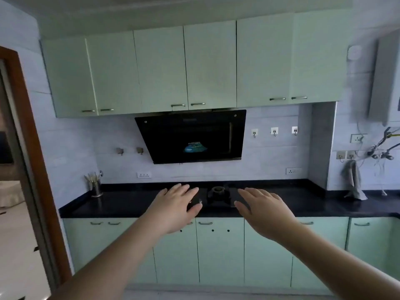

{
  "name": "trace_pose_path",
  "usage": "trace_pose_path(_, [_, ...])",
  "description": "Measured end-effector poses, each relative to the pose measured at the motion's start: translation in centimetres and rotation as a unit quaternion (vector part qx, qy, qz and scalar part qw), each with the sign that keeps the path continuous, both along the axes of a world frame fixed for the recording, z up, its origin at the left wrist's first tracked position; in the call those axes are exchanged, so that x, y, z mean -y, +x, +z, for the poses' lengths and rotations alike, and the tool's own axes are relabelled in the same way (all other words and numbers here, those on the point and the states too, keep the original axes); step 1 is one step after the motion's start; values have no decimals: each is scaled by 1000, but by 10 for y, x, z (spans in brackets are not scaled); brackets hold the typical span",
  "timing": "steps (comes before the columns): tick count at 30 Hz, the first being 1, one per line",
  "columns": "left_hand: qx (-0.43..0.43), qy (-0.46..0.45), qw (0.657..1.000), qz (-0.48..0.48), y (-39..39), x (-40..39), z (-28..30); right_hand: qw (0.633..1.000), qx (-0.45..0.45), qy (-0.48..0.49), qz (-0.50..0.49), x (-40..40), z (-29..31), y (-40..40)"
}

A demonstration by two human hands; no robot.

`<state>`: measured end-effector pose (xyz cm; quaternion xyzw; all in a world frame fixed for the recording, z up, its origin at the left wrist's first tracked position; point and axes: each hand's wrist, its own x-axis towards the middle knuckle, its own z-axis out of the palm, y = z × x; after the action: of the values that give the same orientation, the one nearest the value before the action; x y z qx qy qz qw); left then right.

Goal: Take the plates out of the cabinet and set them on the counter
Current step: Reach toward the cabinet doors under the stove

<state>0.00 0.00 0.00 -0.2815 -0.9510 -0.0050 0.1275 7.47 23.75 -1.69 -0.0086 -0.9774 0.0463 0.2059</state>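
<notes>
I face a kitchen wall with pale green upper cabinets (186, 68), all doors shut, and lower cabinets (218, 252) below a dark counter (121, 202). No plates are in view. My left hand (175, 208) and my right hand (264, 211) are stretched out in front of me, palms down, fingers apart and holding nothing. They hover in front of the counter's middle, on either side of the gas burner (217, 193).
A black range hood (192, 135) hangs under the upper cabinets. A utensil holder (96, 187) stands at the counter's left end; a grey cloth (354, 180) hangs at the right. A brown door frame (32, 148) is on my left, a water heater (385, 76) high on the right.
</notes>
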Motion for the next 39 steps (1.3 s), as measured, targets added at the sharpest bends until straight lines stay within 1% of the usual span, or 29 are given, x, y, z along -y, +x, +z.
trace_pose_path(2, [-1,-20,1000,-10,-10,-1,-9,1000,0,12,-1,-2,-8,-5])
trace_pose_path(6, [-66,-35,996,-38,-31,-12,-33,1000,8,23,7,-22,-26,-17])
trace_pose_path(8, [-79,-39,995,-46,-46,-20,-45,999,15,28,7,-40,-35,-25])
trace_pose_path(14, [-65,-27,996,-52,-92,-57,-80,999,42,11,16,-92,-68,-66])
trace_pose_path(20, [-18,-27,999,7,-133,-63,-117,998,60,-5,34,-119,-97,-123])
trace_pose_path(23, [4,-24,998,57,-150,-59,-134,996,72,-16,51,-116,-110,-156])
trace_pose_path(26, [14,-17,996,83,-165,-46,-150,995,81,-39,50,-107,-122,-188])
trace_pose_path(30, [10,10,995,97,-200,-22,-163,991,97,-49,72,-73,-142,-237])
trace_pose_path(34, [-4,15,995,101,-245,4,-171,992,92,-27,86,-28,-154,-290])
trace_pose_path(39, [7,29,995,98,-298,41,-175,991,97,-5,90,24,-165,-348])
